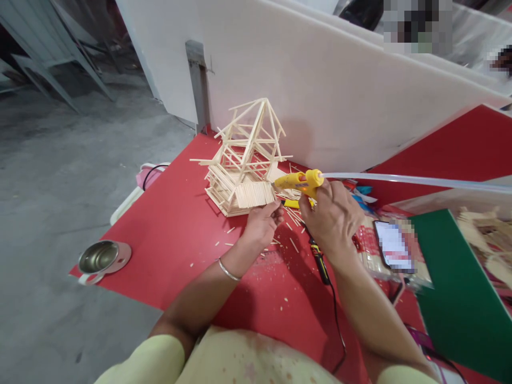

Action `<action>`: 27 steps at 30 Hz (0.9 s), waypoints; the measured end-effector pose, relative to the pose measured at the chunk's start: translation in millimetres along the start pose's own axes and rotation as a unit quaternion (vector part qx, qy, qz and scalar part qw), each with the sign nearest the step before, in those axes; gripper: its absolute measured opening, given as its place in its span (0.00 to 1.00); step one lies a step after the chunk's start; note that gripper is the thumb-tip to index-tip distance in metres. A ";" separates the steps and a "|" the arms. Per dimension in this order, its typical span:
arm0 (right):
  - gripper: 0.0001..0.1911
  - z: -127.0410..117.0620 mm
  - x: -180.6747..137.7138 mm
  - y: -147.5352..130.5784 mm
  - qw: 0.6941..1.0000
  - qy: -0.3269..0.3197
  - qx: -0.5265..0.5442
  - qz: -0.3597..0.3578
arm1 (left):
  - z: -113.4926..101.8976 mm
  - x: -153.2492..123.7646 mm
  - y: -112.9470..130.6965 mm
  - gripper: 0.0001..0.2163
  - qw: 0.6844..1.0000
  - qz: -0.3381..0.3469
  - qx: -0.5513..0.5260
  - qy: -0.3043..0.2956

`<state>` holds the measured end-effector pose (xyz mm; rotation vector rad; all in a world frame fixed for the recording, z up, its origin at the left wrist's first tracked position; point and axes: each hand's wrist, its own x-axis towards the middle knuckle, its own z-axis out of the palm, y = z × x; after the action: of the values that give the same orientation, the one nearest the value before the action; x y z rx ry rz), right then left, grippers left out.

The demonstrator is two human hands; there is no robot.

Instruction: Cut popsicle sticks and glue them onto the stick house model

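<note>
A small house model made of thin wooden sticks (244, 160) stands on the red table (172, 240) near a white partition. My left hand (262, 224) pinches a flat panel of glued sticks (255, 194) against the model's front. My right hand (334, 216) grips a yellow hot glue gun (300, 182), its nozzle pointing left at the panel's upper right edge. A long clear glue stick (400, 180) runs out of the gun's back to the right. The gun's black cord (332, 304) trails toward me.
A small steel bowl (100, 257) sits at the table's left corner. Loose stick offcuts (280, 250) litter the table. A phone (394, 246) lies on packets of sticks, beside a green board (460, 298). The white partition (340, 96) stands behind.
</note>
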<state>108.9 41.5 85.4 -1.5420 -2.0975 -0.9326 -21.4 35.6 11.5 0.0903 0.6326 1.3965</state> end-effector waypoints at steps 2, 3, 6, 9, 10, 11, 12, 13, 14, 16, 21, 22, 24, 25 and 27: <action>0.15 -0.3 0.5 -0.3 1.000 0.001 0.003 0.004 | 2.1 -0.1 1.7 0.08 1.000 -0.002 -0.001 0.003; 0.15 -0.5 0.6 -0.3 1.000 0.001 0.004 0.006 | 2.6 0.0 2.2 0.08 1.000 -0.004 -0.002 0.004; 0.15 -0.3 0.4 0.1 1.000 -0.001 0.005 0.010 | 2.6 0.7 2.3 0.08 1.000 -0.005 -0.011 -0.002; 0.14 0.8 -0.2 1.0 1.000 -0.002 0.008 0.009 | 1.9 1.0 1.7 0.09 1.000 -0.003 -0.017 -0.007; 0.14 1.2 -0.3 1.2 1.000 -0.002 0.011 0.009 | 1.9 0.9 1.6 0.09 1.000 -0.002 -0.016 -0.006; 0.15 1.6 -0.3 1.3 1.000 -0.002 0.014 0.009 | 2.0 0.8 1.7 0.09 1.000 -0.001 -0.015 -0.006; 0.15 1.8 -0.2 1.3 1.000 -0.002 0.017 0.010 | 2.2 0.6 1.8 0.09 1.000 0.001 -0.014 -0.006; 0.15 2.0 -0.1 1.2 1.000 -0.001 0.020 0.012 | 2.6 0.4 2.1 0.08 1.000 0.002 -0.012 -0.005; 0.15 2.2 0.0 1.1 1.000 -0.002 0.023 0.014 | 3.0 0.2 2.3 0.08 1.000 0.003 -0.011 -0.004; 0.15 2.4 0.1 1.0 1.000 -0.001 0.025 0.016 | 3.8 0.0 2.9 0.08 1.000 0.005 -0.009 -0.002; 0.15 1.6 -0.7 2.0 0.999 -0.003 0.026 0.022 | 5.0 -0.3 3.6 0.08 1.000 0.006 -0.007 0.003; 0.15 1.2 -0.8 2.2 0.999 -0.004 0.024 0.021 | 4.9 -0.3 3.5 0.08 1.000 0.007 -0.007 0.003; 0.15 0.1 -1.0 2.7 1.000 -0.006 0.020 0.018 | 4.3 0.0 2.8 0.08 1.000 0.007 -0.005 -0.001; 0.15 -0.5 -1.0 2.8 1.000 -0.006 0.020 0.017 | 3.8 0.3 2.4 0.09 1.000 0.008 -0.003 -0.002; 0.15 -1.1 -0.9 2.9 1.000 -0.005 0.020 0.017 | 2.7 0.8 1.4 0.09 1.000 0.007 0.003 0.000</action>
<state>111.9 40.6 86.4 -1.5603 -2.0776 -0.8671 -21.3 37.4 14.0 0.1011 0.6370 1.4081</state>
